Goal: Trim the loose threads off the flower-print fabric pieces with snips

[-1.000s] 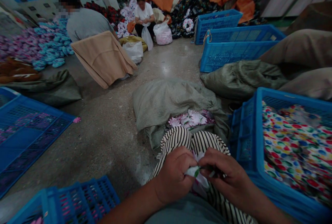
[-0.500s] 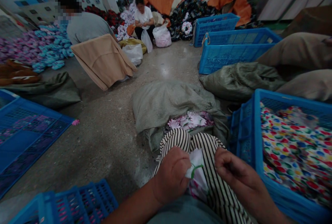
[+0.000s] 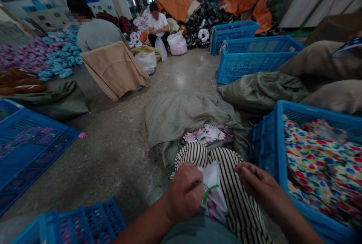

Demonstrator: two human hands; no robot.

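My left hand [image 3: 185, 193] is closed on a small white floral fabric piece [image 3: 211, 189] with a green mark, held over my striped trouser legs [image 3: 223, 161]. My right hand [image 3: 256, 181] hovers just to the right of the piece, apart from it, fingers curled loosely; what is in them, if anything, I cannot make out. Ahead of my knees an open grey-green sack [image 3: 181, 114] holds several more pink and white floral pieces [image 3: 207, 134].
A blue crate [image 3: 275, 138] of polka-dot fabric stands at my right. More blue crates sit at left [image 3: 34, 149], front left [image 3: 85, 223] and far right [image 3: 254, 57]. Two people sit across the concrete floor among fabric piles and sacks.
My hands have come apart: the right hand let go of the fabric piece and drew right. The left hand keeps the piece, which now hangs unfolded.
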